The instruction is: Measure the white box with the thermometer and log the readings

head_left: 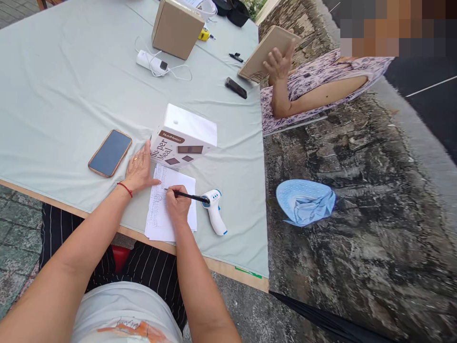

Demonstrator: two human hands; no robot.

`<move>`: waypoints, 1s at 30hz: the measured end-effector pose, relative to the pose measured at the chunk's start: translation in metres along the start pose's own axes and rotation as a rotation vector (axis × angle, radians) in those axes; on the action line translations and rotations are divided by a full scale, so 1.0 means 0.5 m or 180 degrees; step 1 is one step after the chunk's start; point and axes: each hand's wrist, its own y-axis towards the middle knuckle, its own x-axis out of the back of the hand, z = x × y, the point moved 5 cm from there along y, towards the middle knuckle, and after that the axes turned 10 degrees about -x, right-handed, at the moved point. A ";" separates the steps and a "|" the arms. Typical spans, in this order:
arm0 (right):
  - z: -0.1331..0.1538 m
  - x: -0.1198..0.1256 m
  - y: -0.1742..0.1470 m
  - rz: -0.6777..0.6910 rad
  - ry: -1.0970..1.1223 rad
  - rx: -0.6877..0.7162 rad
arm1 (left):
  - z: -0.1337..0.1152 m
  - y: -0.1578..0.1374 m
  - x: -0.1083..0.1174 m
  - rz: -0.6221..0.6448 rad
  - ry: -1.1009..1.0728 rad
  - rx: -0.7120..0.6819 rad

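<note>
My right hand [179,206] is closed around a black pen [191,195], its tip on a sheet of paper [185,224] with small writing along its left part. My left hand [141,169] is spread, fingers against the lower left side of a white box [193,126] marked "Su-per Meal", with the thumb over the paper's edge. A white and blue infrared thermometer [215,214] lies right of the paper, close to the pen's back end. Left of my left hand a smartphone [110,153] rests with its dark screen up.
Farther back on the cloth-covered table [64,95] are a cardboard box [178,28], a white device with a cable [152,63], and a black device [236,87]. Another person's hand [279,64] touches a flat brown box [266,52]. A blue hat [305,201] lies on the stone surface right.
</note>
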 end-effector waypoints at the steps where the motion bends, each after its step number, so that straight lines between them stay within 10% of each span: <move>1: 0.001 0.000 0.000 -0.0003 -0.0014 0.0013 | -0.001 0.000 0.000 0.0010 -0.0004 0.0013; 18: 0.009 0.018 -0.004 -0.0392 0.0041 0.0526 | -0.008 0.000 0.007 0.0068 -0.0046 0.0112; 30: -0.055 0.073 0.020 -0.0258 -0.1748 0.1322 | 0.019 -0.001 0.002 -0.0258 0.0059 -0.0074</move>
